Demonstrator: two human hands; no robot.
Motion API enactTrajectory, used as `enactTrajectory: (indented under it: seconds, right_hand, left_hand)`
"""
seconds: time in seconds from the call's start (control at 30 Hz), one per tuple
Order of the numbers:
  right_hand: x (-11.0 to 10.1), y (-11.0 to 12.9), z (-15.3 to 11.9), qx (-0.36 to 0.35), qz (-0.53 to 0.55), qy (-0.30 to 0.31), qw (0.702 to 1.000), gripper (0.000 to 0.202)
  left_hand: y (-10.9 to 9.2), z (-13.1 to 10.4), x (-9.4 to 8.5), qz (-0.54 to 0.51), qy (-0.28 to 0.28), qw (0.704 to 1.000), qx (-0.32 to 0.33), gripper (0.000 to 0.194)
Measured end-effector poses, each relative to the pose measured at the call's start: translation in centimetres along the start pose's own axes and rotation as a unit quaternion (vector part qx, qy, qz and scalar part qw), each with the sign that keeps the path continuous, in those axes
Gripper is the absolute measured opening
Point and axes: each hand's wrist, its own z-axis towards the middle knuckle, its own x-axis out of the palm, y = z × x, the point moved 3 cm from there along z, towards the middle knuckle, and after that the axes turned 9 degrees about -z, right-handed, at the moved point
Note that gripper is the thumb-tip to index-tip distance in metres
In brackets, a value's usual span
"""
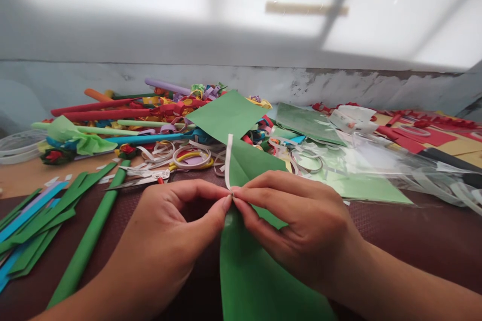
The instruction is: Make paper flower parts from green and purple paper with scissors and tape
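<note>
Maroon surface [406, 241], both hands [297, 215] pinching green paper [256, 281]

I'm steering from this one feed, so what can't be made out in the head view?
Lower end of the narrow, flat white strip: head view, hidden by fingertips of the left hand and right hand.
Near end of the large green paper sheet: head view, cut off by the bottom edge.
Near end of the long green paper tube: head view, hidden by the left forearm.
</note>
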Motion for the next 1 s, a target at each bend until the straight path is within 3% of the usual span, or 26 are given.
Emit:
enactTrajectory:
  seconds: [0.37, 0.8, 1.0]
  right_hand:
    - [-0.1, 0.05, -0.01, -0.01, -0.034, 0.007, 0.999, 0.02]
    - [-0.22, -0.08, 0.14, -0.017, -0.018, 0.045, 0.999, 0.021]
    - [-0.26, 0.09, 0.15, -0.035, -0.053, 0.032, 0.997, 0.025]
  left_hand:
    - [-0.38, -0.07, 0.28, 0.088, 0.019, 0.995, 0.033, 0.014]
    - [0.01, 0.0, 0.12, 0.055, 0.035, 0.998, 0.02, 0.014]
    - [-0.19, -0.12, 0.11, 0.091, 0.026, 0.994, 0.062, 0.015]
